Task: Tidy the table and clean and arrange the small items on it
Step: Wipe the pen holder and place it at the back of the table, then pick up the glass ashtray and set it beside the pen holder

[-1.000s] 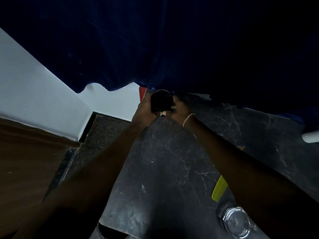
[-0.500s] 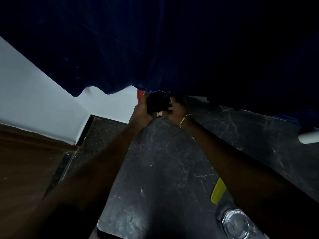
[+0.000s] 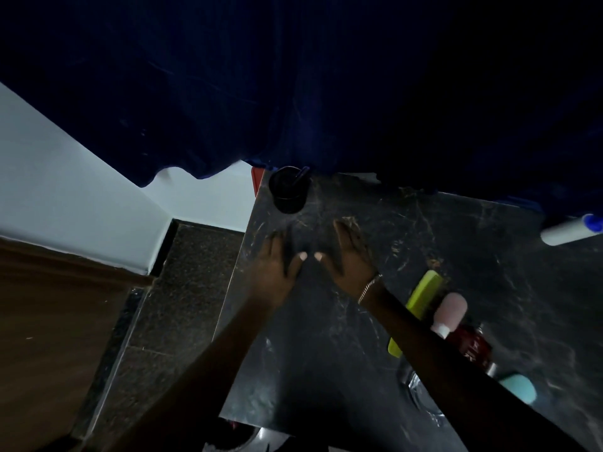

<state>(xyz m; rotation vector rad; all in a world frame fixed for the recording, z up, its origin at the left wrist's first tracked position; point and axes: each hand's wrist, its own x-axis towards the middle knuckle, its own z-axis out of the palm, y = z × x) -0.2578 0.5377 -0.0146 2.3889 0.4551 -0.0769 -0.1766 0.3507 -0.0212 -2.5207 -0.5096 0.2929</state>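
A black cup (image 3: pixel 288 190) with a dark stick in it stands upright at the far left corner of the black marble table (image 3: pixel 342 337). My left hand (image 3: pixel 277 259) and my right hand (image 3: pixel 347 252) hover over the tabletop a little nearer than the cup, fingers spread, holding nothing. A thin bracelet circles my right wrist. To the right of my right forearm lie a yellow-green comb (image 3: pixel 421 305), a pink-capped bottle (image 3: pixel 450 313), a dark red bottle (image 3: pixel 470 350), a teal item (image 3: pixel 518 388) and a clear glass (image 3: pixel 421 389), partly hidden by the arm.
A dark blue curtain (image 3: pixel 293 76) hangs over the table's far edge. A white tube with a blue cap (image 3: pixel 571 230) lies at the far right. Something red (image 3: pixel 256 181) shows behind the cup. To the left are a white wall, dark granite floor and brown wood.
Both hands let go of the black cup, which now stands at the table's far left corner. The hands drew back toward me and opened over the tabletop.
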